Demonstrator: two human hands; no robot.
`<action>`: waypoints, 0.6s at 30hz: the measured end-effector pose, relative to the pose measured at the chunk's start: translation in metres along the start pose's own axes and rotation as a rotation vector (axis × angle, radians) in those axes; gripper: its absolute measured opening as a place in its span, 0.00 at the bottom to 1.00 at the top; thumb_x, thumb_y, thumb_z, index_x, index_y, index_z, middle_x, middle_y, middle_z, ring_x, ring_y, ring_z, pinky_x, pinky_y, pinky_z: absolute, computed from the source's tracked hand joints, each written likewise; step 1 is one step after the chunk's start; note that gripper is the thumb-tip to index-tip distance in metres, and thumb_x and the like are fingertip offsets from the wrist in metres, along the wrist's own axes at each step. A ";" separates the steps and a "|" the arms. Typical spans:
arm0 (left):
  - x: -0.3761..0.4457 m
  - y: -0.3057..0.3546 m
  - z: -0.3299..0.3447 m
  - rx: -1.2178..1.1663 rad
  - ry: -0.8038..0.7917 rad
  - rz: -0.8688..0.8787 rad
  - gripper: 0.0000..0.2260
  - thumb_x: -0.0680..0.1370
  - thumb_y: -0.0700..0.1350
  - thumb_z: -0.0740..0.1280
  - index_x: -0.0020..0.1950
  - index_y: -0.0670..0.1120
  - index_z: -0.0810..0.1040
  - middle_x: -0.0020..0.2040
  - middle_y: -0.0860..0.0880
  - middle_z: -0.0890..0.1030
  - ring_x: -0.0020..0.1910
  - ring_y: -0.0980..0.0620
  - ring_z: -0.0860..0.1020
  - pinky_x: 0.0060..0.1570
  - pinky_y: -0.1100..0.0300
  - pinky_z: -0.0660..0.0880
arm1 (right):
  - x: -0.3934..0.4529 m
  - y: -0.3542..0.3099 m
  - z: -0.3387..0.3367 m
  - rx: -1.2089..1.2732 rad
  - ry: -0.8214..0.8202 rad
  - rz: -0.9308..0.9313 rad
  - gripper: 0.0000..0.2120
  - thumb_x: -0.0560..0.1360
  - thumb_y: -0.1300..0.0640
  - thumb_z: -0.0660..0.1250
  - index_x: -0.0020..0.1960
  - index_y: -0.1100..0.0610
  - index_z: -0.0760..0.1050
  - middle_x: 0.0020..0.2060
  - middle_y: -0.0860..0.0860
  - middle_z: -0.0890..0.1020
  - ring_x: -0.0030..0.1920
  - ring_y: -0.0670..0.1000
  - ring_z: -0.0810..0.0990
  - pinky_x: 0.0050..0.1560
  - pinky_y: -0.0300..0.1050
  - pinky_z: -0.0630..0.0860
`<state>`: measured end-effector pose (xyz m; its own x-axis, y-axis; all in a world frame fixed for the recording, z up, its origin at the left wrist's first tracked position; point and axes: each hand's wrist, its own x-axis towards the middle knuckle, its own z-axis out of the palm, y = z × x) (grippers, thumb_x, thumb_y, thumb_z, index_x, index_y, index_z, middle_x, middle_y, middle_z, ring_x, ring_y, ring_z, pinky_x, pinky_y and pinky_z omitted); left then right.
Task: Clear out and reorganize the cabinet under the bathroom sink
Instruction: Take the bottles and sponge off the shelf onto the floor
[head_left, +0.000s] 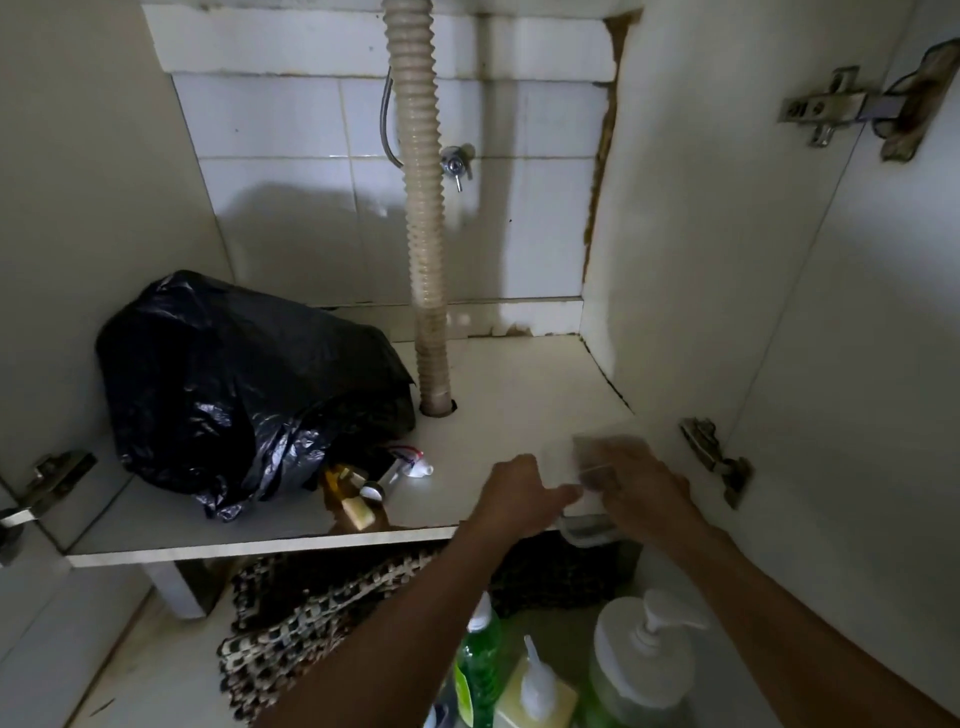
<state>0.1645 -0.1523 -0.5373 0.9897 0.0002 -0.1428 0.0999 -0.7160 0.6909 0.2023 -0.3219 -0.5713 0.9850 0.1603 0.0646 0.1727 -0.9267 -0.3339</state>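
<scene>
Clear plastic is blurring between both hands at the front right of the cabinet shelf (498, 374), so what this small container (597, 457) is exactly is hard to tell. In the head view, the left hand (519, 493) is pinching its near edge with curled fingers, and the right hand (644, 488) is gripping it from the right side, fingers wrapped over it.

Judging from here, the container could be slipping out of the grip and dropping onto the pump bottles (639, 660) standing on the floor below, since it is hanging over the shelf's front lip. A lidded box (589, 530) is sitting just under that lip, beneath the hands.

Further left, well apart from the hands, a black bag (234, 395) is lying beside the drain hose (423, 234), with a small tube (413, 465) and other bits spilling out near its mouth.
</scene>
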 end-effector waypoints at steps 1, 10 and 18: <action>0.002 0.005 0.007 0.007 0.024 -0.001 0.24 0.77 0.54 0.67 0.65 0.39 0.70 0.63 0.40 0.75 0.62 0.43 0.74 0.54 0.59 0.70 | -0.001 0.002 -0.001 -0.009 -0.011 -0.007 0.25 0.77 0.57 0.61 0.73 0.46 0.62 0.72 0.47 0.65 0.70 0.52 0.67 0.65 0.45 0.68; 0.017 -0.007 -0.008 -0.252 0.127 -0.066 0.09 0.69 0.40 0.67 0.48 0.46 0.72 0.52 0.37 0.80 0.41 0.41 0.81 0.43 0.52 0.81 | -0.002 -0.003 -0.056 0.366 0.556 -0.076 0.10 0.77 0.64 0.62 0.54 0.56 0.79 0.43 0.51 0.81 0.43 0.52 0.79 0.43 0.39 0.70; -0.006 -0.045 -0.084 -0.438 0.182 -0.211 0.13 0.75 0.36 0.65 0.58 0.45 0.69 0.36 0.42 0.78 0.27 0.49 0.78 0.28 0.60 0.77 | 0.021 0.013 -0.007 -0.084 -0.014 0.108 0.13 0.78 0.61 0.60 0.61 0.61 0.75 0.57 0.58 0.79 0.54 0.56 0.78 0.50 0.42 0.73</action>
<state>0.1626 -0.0609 -0.5080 0.9411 0.2629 -0.2125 0.2942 -0.3274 0.8979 0.2257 -0.3331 -0.5681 0.9979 0.0625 0.0191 0.0653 -0.9639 -0.2580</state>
